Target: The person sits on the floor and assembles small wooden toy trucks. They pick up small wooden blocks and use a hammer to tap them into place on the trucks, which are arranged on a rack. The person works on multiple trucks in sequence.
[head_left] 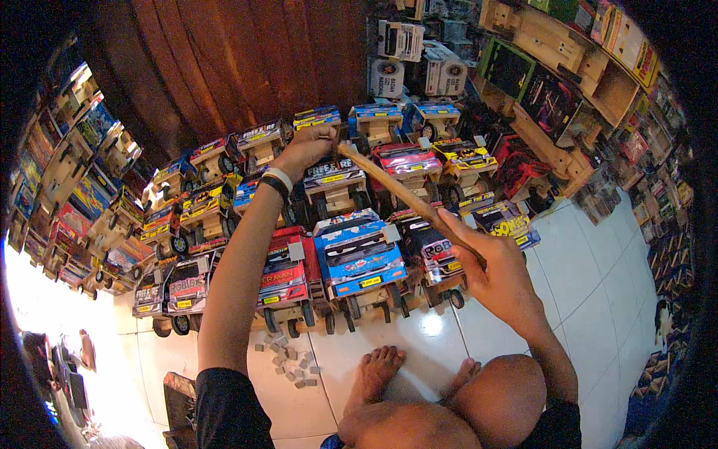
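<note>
The floor (587,299) of white tiles spreads under my bare feet (374,372), and a dark brown surface (247,60) rises beyond the work. Between the two, toy trucks (329,178) stand packed in rows; a blue truck (360,262) sits near the middle of the front row, with a red truck (283,277) just to its left. My knees (501,385) are bent up at the lower edge. The wooden stick (400,191) slants above the trucks, running up from the right to its far end beside my left hand. My right hand (493,271) has its fingers clamped on the near end. My left hand (305,153) is over the rows farther back, fingers curled together; I can't tell whether they pinch anything or touch the stick. A white band (280,177) circles that wrist. Small grey blocks (280,341) lie scattered before the front row.
</note>
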The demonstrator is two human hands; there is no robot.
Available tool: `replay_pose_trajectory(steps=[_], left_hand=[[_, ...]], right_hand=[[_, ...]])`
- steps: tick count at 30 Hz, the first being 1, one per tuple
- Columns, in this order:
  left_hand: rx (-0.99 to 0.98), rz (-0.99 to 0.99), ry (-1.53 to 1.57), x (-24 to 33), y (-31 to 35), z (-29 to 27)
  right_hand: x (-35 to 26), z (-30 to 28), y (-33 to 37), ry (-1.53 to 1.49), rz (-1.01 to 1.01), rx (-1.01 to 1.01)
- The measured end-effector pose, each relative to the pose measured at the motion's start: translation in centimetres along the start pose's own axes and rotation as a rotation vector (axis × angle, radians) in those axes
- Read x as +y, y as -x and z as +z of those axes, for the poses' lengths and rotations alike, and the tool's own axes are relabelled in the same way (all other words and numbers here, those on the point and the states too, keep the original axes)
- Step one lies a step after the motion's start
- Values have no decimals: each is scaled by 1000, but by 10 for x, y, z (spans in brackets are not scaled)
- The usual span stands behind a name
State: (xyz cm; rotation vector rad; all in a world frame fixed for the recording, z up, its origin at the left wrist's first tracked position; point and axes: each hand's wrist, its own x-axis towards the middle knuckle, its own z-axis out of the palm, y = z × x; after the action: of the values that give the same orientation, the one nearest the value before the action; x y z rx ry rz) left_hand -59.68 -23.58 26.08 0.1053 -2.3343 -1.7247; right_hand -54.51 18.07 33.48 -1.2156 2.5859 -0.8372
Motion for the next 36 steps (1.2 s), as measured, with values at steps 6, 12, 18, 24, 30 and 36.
replay_pose_trajectory(steps=[6,12,18,24,30,36], left_hand=[[-32,7,36,9,12,3],[1,-51,4,17,12,5],[-32,-41,28,7,6,0],[5,-70,98,-2,3,1],[-27,-49,75,3,5,-1],[14,-75,9,-3,1,1]], right_hand=[[8,13,-7,-103,-285,405],[8,6,0,47,-150,87],[6,12,-2,46,-162,220],[10,9,2,76,-163,233],[11,14,-1,178,-228,179],[7,11,2,222,-153,112]])
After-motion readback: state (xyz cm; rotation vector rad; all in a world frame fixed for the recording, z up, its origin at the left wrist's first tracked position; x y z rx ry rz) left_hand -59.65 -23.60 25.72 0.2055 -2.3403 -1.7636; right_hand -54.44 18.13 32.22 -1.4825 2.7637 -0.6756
